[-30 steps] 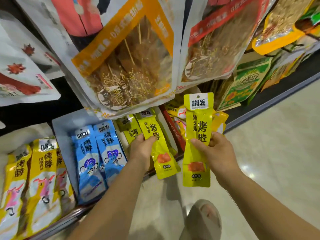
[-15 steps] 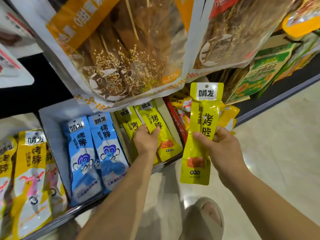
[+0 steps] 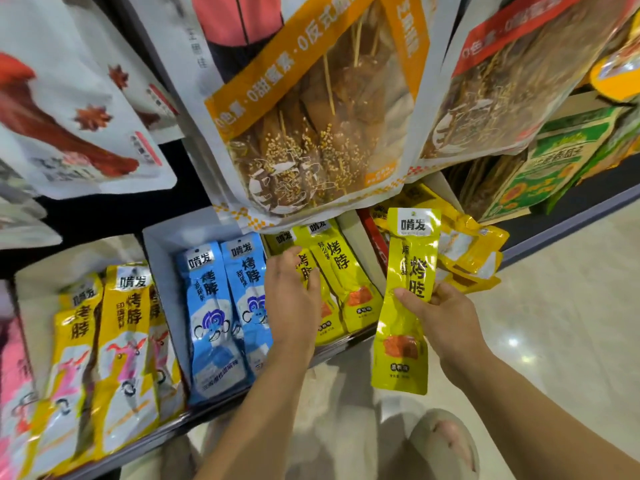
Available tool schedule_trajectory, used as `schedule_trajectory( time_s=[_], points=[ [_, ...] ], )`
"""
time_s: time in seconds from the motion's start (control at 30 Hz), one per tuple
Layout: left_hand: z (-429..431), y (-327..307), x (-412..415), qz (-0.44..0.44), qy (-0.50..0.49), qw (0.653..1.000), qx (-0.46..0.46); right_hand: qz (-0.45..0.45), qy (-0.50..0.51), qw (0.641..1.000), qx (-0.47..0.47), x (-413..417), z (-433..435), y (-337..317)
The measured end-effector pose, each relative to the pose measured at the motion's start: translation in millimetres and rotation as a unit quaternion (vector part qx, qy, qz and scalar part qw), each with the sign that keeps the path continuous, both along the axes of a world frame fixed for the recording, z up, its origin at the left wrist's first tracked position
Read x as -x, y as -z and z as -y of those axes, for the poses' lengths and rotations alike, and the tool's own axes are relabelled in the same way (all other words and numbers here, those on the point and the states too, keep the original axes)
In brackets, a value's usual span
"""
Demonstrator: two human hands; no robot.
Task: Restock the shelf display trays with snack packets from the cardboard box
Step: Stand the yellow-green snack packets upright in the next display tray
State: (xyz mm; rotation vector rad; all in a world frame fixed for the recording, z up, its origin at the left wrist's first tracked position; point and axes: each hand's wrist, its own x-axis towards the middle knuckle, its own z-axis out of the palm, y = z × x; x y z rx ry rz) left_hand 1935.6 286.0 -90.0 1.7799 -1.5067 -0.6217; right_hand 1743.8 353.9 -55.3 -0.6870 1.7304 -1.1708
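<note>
Our left hand is resting on the trayed packets, grip unclear; our right hand is pinching one yellow packet before the tray. We are judging restocking underway, unfinished.

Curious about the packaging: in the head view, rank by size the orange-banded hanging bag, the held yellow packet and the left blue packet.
1. The orange-banded hanging bag, clearly largest.
2. held yellow packet and left blue packet: look alike; the held one is nearer, so unranked.
</note>
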Motion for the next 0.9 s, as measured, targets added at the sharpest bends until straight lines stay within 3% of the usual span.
schedule_trajectory(
  time_s=[0.1,0.2,0.37,0.57,0.73,0.9],
  points=[
    [-5,4,-18,0.028,-0.028,0.999,0.021,0.012,-0.011,1.0,0.0,-8,9,3],
    [-1,8,-37,0.002,-0.061,0.998,-0.03,0.024,-0.036,0.999,0.003,-22,22,5],
    [5,15,-50,-0.037,-0.02,0.997,-0.061,0.036,-0.11,0.993,-0.006,-49,46,7],
    [5,24,-60,-0.081,-0.009,0.994,-0.067,-0.016,-0.15,0.988,-0.02,-69,83,51],
    [5,27,-61,-0.085,-0.002,0.995,-0.05,0.014,-0.175,0.98,-0.088,-94,112,52],
    [4,25,-63,-0.078,0.004,0.996,-0.047,-0.027,-0.199,0.968,-0.148,-118,118,68]
  ],
)
